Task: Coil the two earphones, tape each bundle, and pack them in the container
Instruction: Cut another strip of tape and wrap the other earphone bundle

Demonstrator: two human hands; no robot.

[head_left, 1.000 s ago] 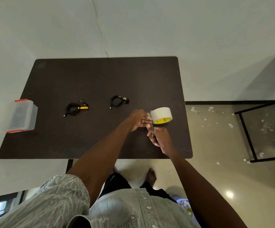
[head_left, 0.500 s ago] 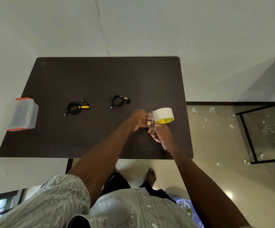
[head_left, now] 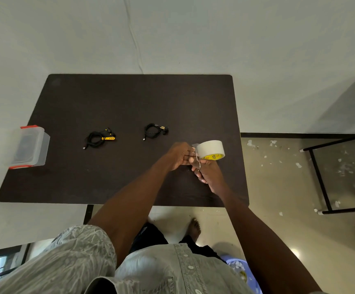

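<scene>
Two coiled black earphones lie on the dark table [head_left: 129, 98]: one with a yellow remote [head_left: 99, 138] at the left, the other [head_left: 154, 131] near the middle. A white tape roll [head_left: 211, 147] with a yellow core label sits at the right. My left hand [head_left: 179, 154] pinches the free end of the tape strip pulled from the roll. My right hand [head_left: 209, 174] grips small metal scissors [head_left: 197, 161], whose blades lie across the strip between my left fingers and the roll. A clear container [head_left: 31, 146] with red clips stands at the table's left edge.
The table's right edge runs just past the tape roll. On the floor to the right stand a black metal frame [head_left: 321, 179] and scattered scraps of paper. A lilac bin [head_left: 242, 270] sits on the floor by my feet.
My right hand has brought the scissors up against the tape strip beside the roll. The left hand has kept its pinch, and the earphones and container have stayed put.
</scene>
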